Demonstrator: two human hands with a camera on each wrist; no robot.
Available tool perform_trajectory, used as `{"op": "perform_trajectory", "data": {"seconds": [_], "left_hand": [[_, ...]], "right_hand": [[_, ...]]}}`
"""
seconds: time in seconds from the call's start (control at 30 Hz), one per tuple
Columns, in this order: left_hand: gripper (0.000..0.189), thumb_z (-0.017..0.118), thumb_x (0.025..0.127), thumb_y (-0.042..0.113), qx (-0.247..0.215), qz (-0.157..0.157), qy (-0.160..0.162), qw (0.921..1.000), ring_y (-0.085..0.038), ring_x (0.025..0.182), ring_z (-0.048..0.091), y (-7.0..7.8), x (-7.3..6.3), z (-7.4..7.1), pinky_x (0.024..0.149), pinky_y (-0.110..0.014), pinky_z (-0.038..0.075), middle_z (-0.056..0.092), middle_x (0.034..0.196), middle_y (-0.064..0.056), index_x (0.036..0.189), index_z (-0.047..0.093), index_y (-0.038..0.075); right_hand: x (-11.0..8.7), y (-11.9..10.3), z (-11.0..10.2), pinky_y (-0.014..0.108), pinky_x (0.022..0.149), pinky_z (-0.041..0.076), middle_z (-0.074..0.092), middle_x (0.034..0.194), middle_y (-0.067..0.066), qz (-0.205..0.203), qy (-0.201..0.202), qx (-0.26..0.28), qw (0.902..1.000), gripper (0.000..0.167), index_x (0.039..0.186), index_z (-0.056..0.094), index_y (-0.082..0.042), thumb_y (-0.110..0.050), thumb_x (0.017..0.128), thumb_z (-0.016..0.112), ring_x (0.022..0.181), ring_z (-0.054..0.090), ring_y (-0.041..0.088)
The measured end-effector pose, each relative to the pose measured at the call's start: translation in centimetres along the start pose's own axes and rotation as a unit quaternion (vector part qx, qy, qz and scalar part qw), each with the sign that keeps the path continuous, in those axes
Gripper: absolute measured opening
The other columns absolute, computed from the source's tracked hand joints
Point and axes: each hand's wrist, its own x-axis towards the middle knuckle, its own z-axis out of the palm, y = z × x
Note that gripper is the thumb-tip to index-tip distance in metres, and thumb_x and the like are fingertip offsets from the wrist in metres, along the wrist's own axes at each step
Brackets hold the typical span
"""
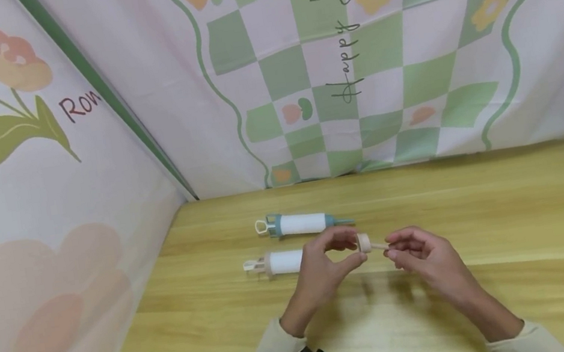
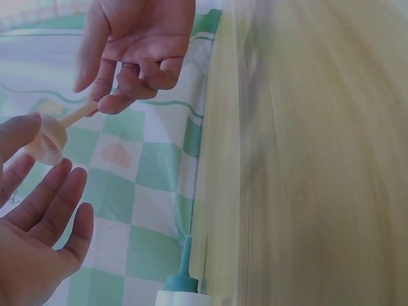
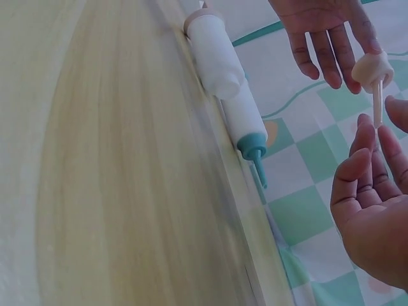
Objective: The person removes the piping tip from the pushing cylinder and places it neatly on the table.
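My left hand (image 1: 323,267) pinches a beige nozzle cap (image 1: 364,243) between thumb and fingers, holding it above the table. The cap's thin spout (image 2: 80,115) points toward my right hand (image 1: 426,261), whose fingertips are right at the spout's tip. In the right wrist view, the right thumb (image 3: 396,113) stands apart from the spout and the fingers are loosely bent. Just behind my left hand lies a white tube with a beige collar (image 1: 284,262); that hand hides its right end in the head view.
Farther back lies a second white tube (image 1: 302,223) with a teal nozzle (image 1: 340,221) pointing right and a pale loop handle (image 1: 261,226) at its left. Printed cloth (image 1: 277,73) hangs along the back and left of the wooden table (image 1: 539,210).
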Motion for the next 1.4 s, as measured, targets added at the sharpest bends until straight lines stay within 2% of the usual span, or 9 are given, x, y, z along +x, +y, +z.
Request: {"op": "perform_trajectory", "data": {"seconds": [0.27,0.4,0.53,0.7,0.87,1.03,1.27,1.4], "left_hand": [[0.034,0.079,0.085,0.008,-0.006,-0.01,-0.003,0.9999,-0.021,0.092,0.069,-0.06,-0.11,0.05,0.084,-0.031,0.055,0.07,0.101,0.002,0.117,0.068,0.01],[0.034,0.079,0.086,0.009,-0.007,-0.012,-0.004,0.9999,-0.019,0.092,0.069,-0.02,-0.2,-0.02,0.084,-0.037,0.056,0.07,0.101,0.002,0.118,0.068,0.01],[0.034,0.079,0.086,0.01,-0.005,-0.01,-0.006,0.9999,-0.017,0.092,0.069,0.02,-0.24,-0.02,0.085,-0.042,0.056,0.07,0.102,0.002,0.119,0.069,0.01],[0.034,0.078,0.087,0.011,-0.006,-0.021,-0.015,0.9997,-0.017,0.093,0.068,-0.07,-0.28,0.01,0.085,-0.04,0.055,0.071,0.102,-0.002,0.119,0.068,0.007],[0.036,0.079,0.087,0.009,-0.008,-0.037,-0.024,0.999,-0.022,0.094,0.068,-0.1,-0.34,0.12,0.087,-0.036,0.054,0.071,0.104,-0.005,0.121,0.067,0.004],[0.037,0.079,0.084,0.002,-0.012,-0.037,-0.022,0.999,-0.03,0.095,0.068,-0.26,-0.4,0.35,0.088,-0.034,0.053,0.072,0.106,-0.008,0.12,0.068,0.003],[0.034,0.08,0.086,0.006,-0.014,-0.038,-0.02,0.999,-0.023,0.094,0.069,-0.39,-0.5,0.31,0.089,-0.04,0.054,0.072,0.105,-0.005,0.118,0.07,0.005],[0.033,0.08,0.086,0.009,-0.017,-0.032,-0.018,0.9992,-0.023,0.093,0.069,-0.52,-0.54,0.28,0.088,-0.042,0.054,0.073,0.104,-0.005,0.118,0.071,0.006]], "right_hand": [[0.21,0.23,0.19,0.028,0.068,0.056,0.068,0.095,0.011,0.014,0.011,-0.012,0.9998,0.022,0.112,0.063,0.007,-0.008,0.096,0.068,0.081,0.066,0.021],[0.25,0.05,0.4,0.026,0.063,0.055,0.068,0.089,0.008,0.013,0.027,-0.016,0.9994,0.018,0.107,0.064,0.008,-0.005,0.094,0.069,0.074,0.063,0.014],[0.31,-0.19,0.25,0.026,0.061,0.053,0.067,0.085,0.011,0.014,0.034,-0.015,0.9992,0.017,0.105,0.065,0.008,-0.005,0.095,0.068,0.071,0.061,0.014],[0.46,-0.26,0.06,0.025,0.063,0.055,0.068,0.086,0.015,0.006,0.029,-0.006,0.9996,0.017,0.105,0.064,0.009,-0.005,0.095,0.067,0.072,0.063,0.013],[0.52,-0.28,0.13,0.025,0.065,0.055,0.067,0.087,0.017,-0.009,0.025,0.019,0.9995,0.016,0.104,0.062,0.012,0.001,0.094,0.067,0.073,0.065,0.013],[0.6,-0.35,0.3,0.025,0.067,0.056,0.068,0.088,0.012,-0.013,0.023,0.038,0.9989,0.016,0.103,0.06,0.015,0.006,0.092,0.066,0.075,0.066,0.012],[0.66,-0.39,0.45,0.025,0.067,0.056,0.068,0.087,0.007,-0.014,0.022,0.055,0.9981,0.016,0.103,0.058,0.017,0.008,0.092,0.065,0.075,0.066,0.012],[0.69,-0.41,0.63,0.026,0.067,0.057,0.067,0.086,0.007,-0.016,0.022,0.062,0.9977,0.018,0.103,0.058,0.018,0.007,0.092,0.066,0.074,0.066,0.012]]}}
